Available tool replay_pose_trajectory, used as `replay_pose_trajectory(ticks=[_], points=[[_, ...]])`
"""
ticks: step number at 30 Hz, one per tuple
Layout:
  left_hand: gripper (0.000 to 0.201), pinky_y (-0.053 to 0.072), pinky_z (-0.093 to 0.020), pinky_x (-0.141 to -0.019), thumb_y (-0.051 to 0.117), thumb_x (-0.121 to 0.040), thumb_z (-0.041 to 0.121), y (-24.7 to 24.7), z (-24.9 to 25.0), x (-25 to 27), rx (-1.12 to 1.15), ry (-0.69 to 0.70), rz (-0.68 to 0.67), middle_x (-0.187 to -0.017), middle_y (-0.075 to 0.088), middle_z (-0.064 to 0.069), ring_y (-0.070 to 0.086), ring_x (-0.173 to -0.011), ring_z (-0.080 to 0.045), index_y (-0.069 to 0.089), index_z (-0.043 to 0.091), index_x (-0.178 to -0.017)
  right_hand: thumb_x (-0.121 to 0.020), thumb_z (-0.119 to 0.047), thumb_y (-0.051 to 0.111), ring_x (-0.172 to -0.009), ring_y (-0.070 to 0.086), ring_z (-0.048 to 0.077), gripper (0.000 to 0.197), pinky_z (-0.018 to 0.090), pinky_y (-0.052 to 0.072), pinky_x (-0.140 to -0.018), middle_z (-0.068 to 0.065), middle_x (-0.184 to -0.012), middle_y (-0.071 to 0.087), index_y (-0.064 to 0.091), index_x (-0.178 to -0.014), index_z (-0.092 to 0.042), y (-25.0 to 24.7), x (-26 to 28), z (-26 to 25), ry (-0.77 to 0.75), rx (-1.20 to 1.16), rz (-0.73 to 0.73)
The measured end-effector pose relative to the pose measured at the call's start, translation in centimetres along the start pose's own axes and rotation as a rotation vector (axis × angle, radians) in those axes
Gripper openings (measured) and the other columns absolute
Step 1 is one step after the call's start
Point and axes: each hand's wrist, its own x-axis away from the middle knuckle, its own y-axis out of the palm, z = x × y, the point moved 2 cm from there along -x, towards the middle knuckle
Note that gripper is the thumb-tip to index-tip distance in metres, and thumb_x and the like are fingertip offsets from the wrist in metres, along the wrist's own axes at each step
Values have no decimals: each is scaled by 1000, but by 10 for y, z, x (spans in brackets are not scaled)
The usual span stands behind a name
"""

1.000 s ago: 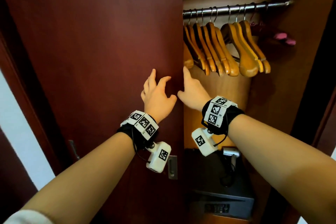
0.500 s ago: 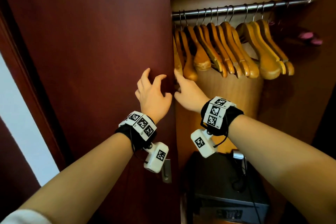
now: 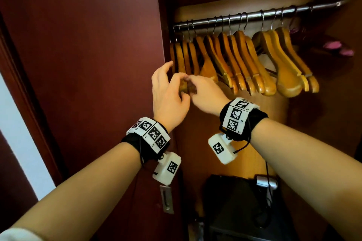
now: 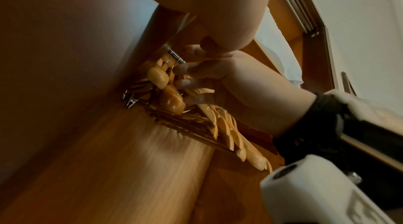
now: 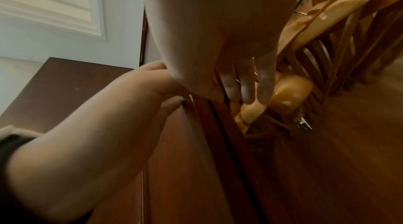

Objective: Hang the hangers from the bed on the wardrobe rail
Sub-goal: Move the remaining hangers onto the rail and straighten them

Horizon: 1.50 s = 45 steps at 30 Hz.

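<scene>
dark red wardrobe door fills the left of your view, and beside it the open wardrobe shows a light wood back panel. near the top, a metal rail runs across, and a row of wooden hangers hangs from it by wire hooks, packed close together and tilted. at the far right end something pink hangs in shadow. low inside sits a black box with a cable running down to it.

both your arms reach up to the left end of the row. your left hand is at the door's edge, fingers loosely curled, its fingertips close to the lower tips of the leftmost hangers; you cannot tell from these views whether it grips one. your right hand meets it from the right, fingers fairly straight and resting on the rounded end of a hanger, not wrapped round it. each wrist wears a black band with white marker blocks.
</scene>
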Motion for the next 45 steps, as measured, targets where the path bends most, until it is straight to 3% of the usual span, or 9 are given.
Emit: replay_pose_trajectory(ticks=[5, 9, 12, 15, 20, 29, 36, 40, 45], points=[[50, 31, -39, -112, 51, -71, 3, 34, 33, -19, -111, 128, -7, -139, 47, -12, 38, -133, -28, 60, 10, -119, -91, -15, 57, -117, 48, 26, 36, 45, 48, -92, 5, -125, 50, 58, -126, -16, -30, -14, 32, -79, 157, 61], [53, 33, -41, -113, 51, -73, -1, 65, 34, -32, -146, -47, -42, -138, 47, -14, 40, -132, -29, 53, 5, -126, -90, -16, 54, -118, 43, 24, 39, 40, 49, -88, 3, -124, 47, 58, -129, -22, -47, -24, 54, -137, 171, 86], [57, 27, -43, -116, 58, -82, 13, 82, 21, -41, -320, -177, -208, -144, 42, -18, 35, -136, -34, 46, 1, -136, -90, -20, 55, -119, 42, 25, 40, 38, 46, -89, 3, -126, 47, 60, -129, -26, -52, -28, 63, -164, 286, 68], [73, 18, -49, -119, 64, -82, 33, 101, 10, -45, -537, -301, -406, -153, 30, -14, 22, -143, -33, 34, 10, -145, -88, -29, 56, -122, 41, 28, 38, 41, 39, -99, 4, -128, 49, 64, -125, -28, -64, -36, 76, -159, 359, 93], [95, 15, -65, -115, 72, -78, 26, 117, -8, -47, -727, -353, -609, -162, 0, -1, 0, -148, -37, 13, 37, -152, -86, -47, 58, -133, 35, 36, 56, 48, 33, -107, 11, -146, 39, 51, -140, -32, -68, -49, 92, -32, 372, -138], [73, 23, -70, -108, 58, -90, 33, 133, -25, -60, -724, -345, -651, -162, 0, -6, 0, -146, -45, 17, 44, -149, -81, -52, 70, -128, 40, 37, 70, 51, 48, -95, 15, -141, 39, 38, -138, -28, -56, -62, 115, 58, 338, -249], [77, 34, -67, -104, 64, -82, 24, 132, -22, -71, -677, -401, -680, -159, 4, -8, 12, -143, -48, 22, 37, -145, -82, -24, 64, -102, 55, 38, 55, 43, 54, -81, 17, -138, 30, 44, -133, -19, -40, -76, 115, 126, 326, -307], [73, 39, -63, -102, 64, -85, 30, 128, -24, -75, -700, -417, -661, -154, 15, -9, 20, -139, -51, 24, 35, -145, -83, -30, 64, -103, 55, 36, 55, 44, 52, -92, 18, -137, 30, 47, -133, -15, -31, -81, 111, 114, 253, -286], [65, 43, -54, -99, 65, -86, 19, 120, -27, -81, -736, -491, -660, -148, 23, -12, 28, -135, -48, 31, 29, -140, -82, -30, 64, -98, 57, 37, 49, 44, 53, -91, 19, -137, 30, 51, -126, -14, -25, -87, 100, 117, 188, -287]])
